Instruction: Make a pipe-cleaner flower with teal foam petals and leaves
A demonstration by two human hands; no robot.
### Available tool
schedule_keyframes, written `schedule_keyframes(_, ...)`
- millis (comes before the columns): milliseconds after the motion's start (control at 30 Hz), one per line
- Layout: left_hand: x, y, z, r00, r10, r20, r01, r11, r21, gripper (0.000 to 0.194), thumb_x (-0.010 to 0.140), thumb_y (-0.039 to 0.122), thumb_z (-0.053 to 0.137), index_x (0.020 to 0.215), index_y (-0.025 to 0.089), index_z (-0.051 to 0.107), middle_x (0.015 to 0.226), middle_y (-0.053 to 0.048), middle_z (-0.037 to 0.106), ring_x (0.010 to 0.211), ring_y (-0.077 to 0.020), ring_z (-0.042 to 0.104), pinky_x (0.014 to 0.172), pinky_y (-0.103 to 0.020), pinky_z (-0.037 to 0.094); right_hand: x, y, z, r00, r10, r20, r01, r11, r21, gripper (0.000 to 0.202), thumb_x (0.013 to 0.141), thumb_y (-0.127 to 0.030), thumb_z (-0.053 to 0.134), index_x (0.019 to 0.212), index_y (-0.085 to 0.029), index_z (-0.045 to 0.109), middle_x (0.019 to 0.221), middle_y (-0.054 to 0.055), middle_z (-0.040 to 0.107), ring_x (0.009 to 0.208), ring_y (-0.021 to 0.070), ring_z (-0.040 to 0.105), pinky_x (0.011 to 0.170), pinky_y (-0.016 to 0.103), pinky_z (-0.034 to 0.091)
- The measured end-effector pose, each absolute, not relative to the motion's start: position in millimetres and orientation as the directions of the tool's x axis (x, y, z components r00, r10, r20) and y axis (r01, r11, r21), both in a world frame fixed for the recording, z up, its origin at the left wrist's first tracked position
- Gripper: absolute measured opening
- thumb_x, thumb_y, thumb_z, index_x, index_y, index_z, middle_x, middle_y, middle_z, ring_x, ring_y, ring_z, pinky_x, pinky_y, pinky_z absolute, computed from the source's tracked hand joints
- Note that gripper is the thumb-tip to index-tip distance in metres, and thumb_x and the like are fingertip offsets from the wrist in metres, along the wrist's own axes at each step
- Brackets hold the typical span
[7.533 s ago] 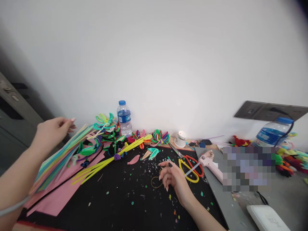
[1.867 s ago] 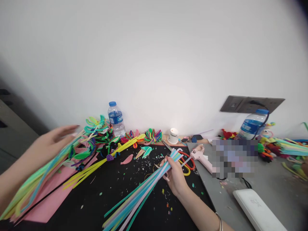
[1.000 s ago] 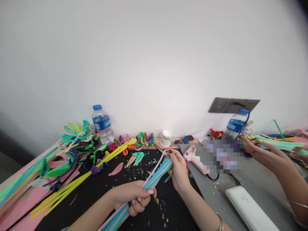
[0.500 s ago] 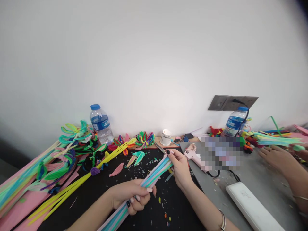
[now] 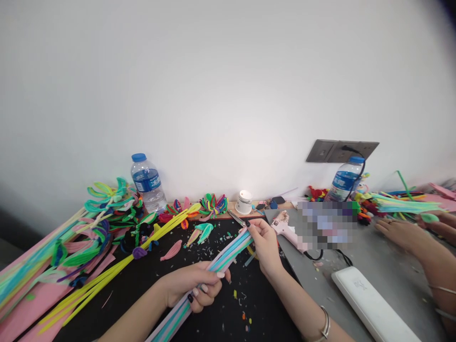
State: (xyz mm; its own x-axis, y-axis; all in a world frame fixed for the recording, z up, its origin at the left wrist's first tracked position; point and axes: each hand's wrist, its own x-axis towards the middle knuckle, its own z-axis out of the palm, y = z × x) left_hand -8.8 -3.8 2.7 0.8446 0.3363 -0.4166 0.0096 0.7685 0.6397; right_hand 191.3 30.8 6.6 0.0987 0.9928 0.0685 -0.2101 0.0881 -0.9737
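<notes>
A bundle of pastel pipe cleaners [image 5: 228, 254], in lilac, blue and green, slants up across the black mat [image 5: 142, 313]. My left hand [image 5: 195, 287] wraps round its middle, and the lower part runs out of the bottom of the view. At the upper end, my right hand [image 5: 262, 244] pinches the tips between thumb and fingers. Just beyond those fingertips lie metal scissors [image 5: 235, 218], partly hidden. Yellow pipe cleaners [image 5: 107, 280] with a purple band lie to the left. Near them are a pink petal shape [image 5: 171, 251] and a green one [image 5: 204, 232].
Along the wall stand a water bottle [image 5: 147, 185], a white paper cup [image 5: 243, 203] and another bottle [image 5: 345, 179]. A pink glue gun [image 5: 287, 232] and a white case [image 5: 370, 304] lie on the grey mat. At right are another person's hands [image 5: 402, 235]. Colourful pipe-cleaner pieces [image 5: 103, 194] crowd the left.
The view has shifted slightly. My hands keep almost the same hold on the bundle. At right, the other person's hand has moved a little to the left.
</notes>
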Motion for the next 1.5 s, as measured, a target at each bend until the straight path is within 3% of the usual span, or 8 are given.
schedule_keyframes(167, -10, -4, 1, 0.854, 0.334, -0.399, -0.017, 0.784, 0.62, 0.017, 0.082, 0.026, 0.054, 0.096, 0.019, 0.051, 0.057, 0.007, 0.031, 0.039, -0.0013, 0.014, 0.036, -0.013, 0.009, 195, 34, 2, 0.094, 0.989, 0.113, -0.077, 0.121, -0.99, 0.017, 0.075, -0.033, 0.06, 0.071, -0.017, 0.057, 0.067, 0.002, 0.064, 0.059, 0.0149, 0.055, 0.056, 0.024, 0.04)
schedule_keyframes(300, -11, -3, 2, 0.865, 0.314, -0.39, -0.018, 0.797, 0.603, 0.016, 0.084, 0.025, 0.05, 0.098, 0.018, 0.051, 0.057, 0.007, 0.031, 0.039, -0.0016, 0.014, 0.036, -0.013, 0.009, 199, 38, -3, 0.107, 0.984, 0.141, 0.059, 0.135, -0.989, 0.017, 0.074, -0.032, 0.06, 0.07, -0.016, 0.059, 0.066, 0.001, 0.06, 0.059, 0.0139, 0.05, 0.054, 0.023, 0.037)
schedule_keyframes(467, -11, -3, 0, 0.863, 0.326, -0.386, -0.033, 0.799, 0.6, 0.016, 0.085, 0.024, 0.049, 0.099, 0.018, 0.052, 0.058, 0.007, 0.031, 0.039, -0.0015, 0.014, 0.036, -0.013, 0.009, 202, 41, -4, 0.18, 0.965, 0.188, 0.112, 0.17, -0.979, 0.016, 0.074, -0.032, 0.059, 0.07, -0.016, 0.059, 0.061, -0.001, 0.055, 0.057, 0.0138, 0.048, 0.053, 0.023, 0.036)
schedule_keyframes(967, -11, -2, -1, 0.848, 0.342, -0.404, -0.009, 0.772, 0.635, 0.025, 0.081, 0.029, 0.055, 0.103, 0.019, 0.051, 0.058, 0.007, 0.032, 0.038, -0.0011, 0.016, 0.036, -0.014, 0.009, 200, 40, 1, 0.102, 0.993, 0.054, -0.062, 0.061, -0.996, 0.016, 0.068, -0.029, 0.064, 0.064, -0.015, 0.06, 0.054, -0.001, 0.057, 0.05, 0.0117, 0.05, 0.05, 0.022, 0.037)
schedule_keyframes(1200, -10, -2, -3, 0.83, 0.349, -0.435, 0.017, 0.763, 0.646, 0.023, 0.083, 0.036, 0.051, 0.101, 0.02, 0.051, 0.057, 0.008, 0.031, 0.038, -0.0016, 0.014, 0.035, -0.014, 0.009, 203, 41, 2, 0.052, 0.999, -0.004, -0.2, 0.006, -0.98, 0.024, 0.066, -0.032, 0.067, 0.081, -0.014, 0.064, 0.065, 0.002, 0.064, 0.049, 0.0101, 0.049, 0.041, 0.019, 0.027)
schedule_keyframes(1333, -10, -1, -2, 0.834, 0.346, -0.431, 0.011, 0.77, 0.638, 0.022, 0.083, 0.035, 0.051, 0.1, 0.02, 0.051, 0.056, 0.008, 0.03, 0.037, -0.0014, 0.013, 0.034, -0.014, 0.007, 202, 39, 4, 0.02, 0.999, 0.026, -0.253, 0.03, -0.967, 0.023, 0.065, -0.028, 0.069, 0.084, -0.015, 0.065, 0.072, 0.003, 0.066, 0.056, 0.0113, 0.054, 0.044, 0.019, 0.033)
schedule_keyframes(1500, -12, 0, -1, 0.871, 0.3, -0.39, -0.004, 0.797, 0.604, 0.022, 0.084, 0.035, 0.05, 0.1, 0.019, 0.052, 0.055, 0.008, 0.03, 0.036, -0.0014, 0.013, 0.034, -0.014, 0.008, 202, 39, 6, 0.043, 0.99, 0.132, -0.168, 0.138, -0.976, 0.02, 0.066, -0.025, 0.068, 0.084, -0.016, 0.067, 0.078, 0.004, 0.068, 0.069, 0.0161, 0.059, 0.059, 0.025, 0.044)
